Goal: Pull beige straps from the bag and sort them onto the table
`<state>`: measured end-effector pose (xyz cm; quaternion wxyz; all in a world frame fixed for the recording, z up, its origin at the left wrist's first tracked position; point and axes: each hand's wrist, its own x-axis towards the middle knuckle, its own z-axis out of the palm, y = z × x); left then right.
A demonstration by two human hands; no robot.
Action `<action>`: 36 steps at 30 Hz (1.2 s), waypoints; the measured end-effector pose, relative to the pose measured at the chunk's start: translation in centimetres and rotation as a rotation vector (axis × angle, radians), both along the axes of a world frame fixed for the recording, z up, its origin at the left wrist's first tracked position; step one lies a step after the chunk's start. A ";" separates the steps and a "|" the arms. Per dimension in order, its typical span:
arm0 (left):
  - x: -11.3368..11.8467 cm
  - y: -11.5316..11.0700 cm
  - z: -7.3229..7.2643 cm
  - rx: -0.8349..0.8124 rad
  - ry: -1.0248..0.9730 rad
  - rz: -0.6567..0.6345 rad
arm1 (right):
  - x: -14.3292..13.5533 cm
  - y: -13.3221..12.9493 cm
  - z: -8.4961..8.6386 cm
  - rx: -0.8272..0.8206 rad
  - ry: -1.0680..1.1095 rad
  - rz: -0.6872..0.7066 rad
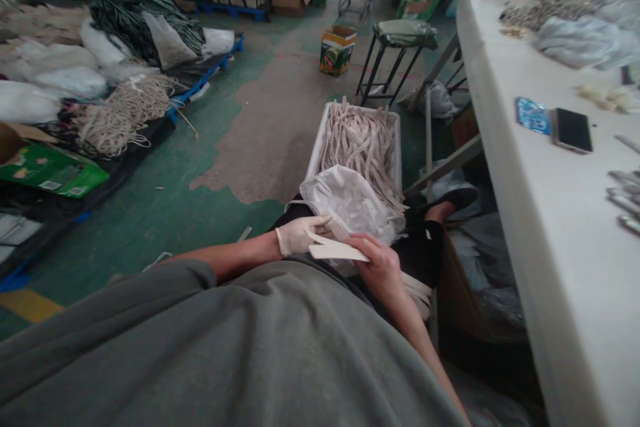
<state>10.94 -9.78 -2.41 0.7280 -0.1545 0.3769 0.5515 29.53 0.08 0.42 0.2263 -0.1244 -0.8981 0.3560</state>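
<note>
My right hand (381, 265), bare, is closed around pale, flat strips (337, 251), with their loose ends sticking out to the left. Beside it, my left hand (303, 235) wears a whitish glove, and its fingers are bent about the end of one strip; some fingers are partly hidden. Both hands are over my lap, near a clear plastic bag (350, 197) draped across it. Just beyond the bag, a white plastic crate (313, 147) holds a heap of long beige strips (360, 137). More pale strips (417, 293) lie by my right thigh.
On the right stands a white table (505, 167) bearing a phone (573, 130), a blue packet (533, 115) and metal pieces (627, 197). A stool (385, 57) and a carton (337, 49) stand ahead. Cord bundles (127, 113) and a green box (55, 170) lie left.
</note>
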 end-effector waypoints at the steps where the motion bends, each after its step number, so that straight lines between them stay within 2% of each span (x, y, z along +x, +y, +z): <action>1: 0.1 -0.1 -0.2 0.042 -0.015 -0.034 | -0.3 0.2 -0.3 0.035 -0.020 -0.025; 5: 0.4 -0.4 -1.0 0.177 0.048 -0.027 | -1.4 1.1 -1.5 0.119 -0.062 -0.082; 9: 0.9 -0.5 -1.1 0.225 0.089 -0.098 | -2.2 1.7 -1.8 -0.035 -0.036 -0.054; 12: 1.0 -0.8 -1.2 0.217 0.012 -0.218 | -2.0 1.7 -1.2 -0.133 -0.046 -0.120; 14: 0.4 -1.1 -1.6 0.172 -0.052 -0.210 | -1.2 1.5 -0.6 -0.212 -0.018 -0.148; 17: -2.4 -1.5 -2.7 0.040 -0.063 0.008 | 1.2 1.3 0.5 -0.363 0.051 -0.212; 21: -8.8 -1.0 -3.6 -0.111 0.085 0.447 | 4.9 1.3 2.2 -0.501 0.054 -0.164; 23: -11.8 -0.2 -3.3 -0.137 0.175 0.626 | 6.1 1.2 2.8 -0.531 0.014 -0.121; 26: -13.7 1.5 -2.1 -0.088 0.269 0.733 | 6.5 0.9 2.9 -0.604 -0.060 -0.044; 27: -13.4 2.1 -1.7 -0.039 0.309 0.711 | 6.2 0.7 2.6 -0.650 -0.082 -0.021; 29: -11.6 3.2 -1.1 0.100 0.411 0.549 | 5.0 0.7 2.0 -0.763 -0.084 -0.012; 33: -5.9 3.9 -1.1 0.411 0.581 -0.027 | 2.1 2.4 0.8 -0.904 0.077 -0.192; 36: -2.4 3.1 -1.3 0.521 0.625 -0.375 | 0.7 4.7 0.5 -0.904 0.141 -0.345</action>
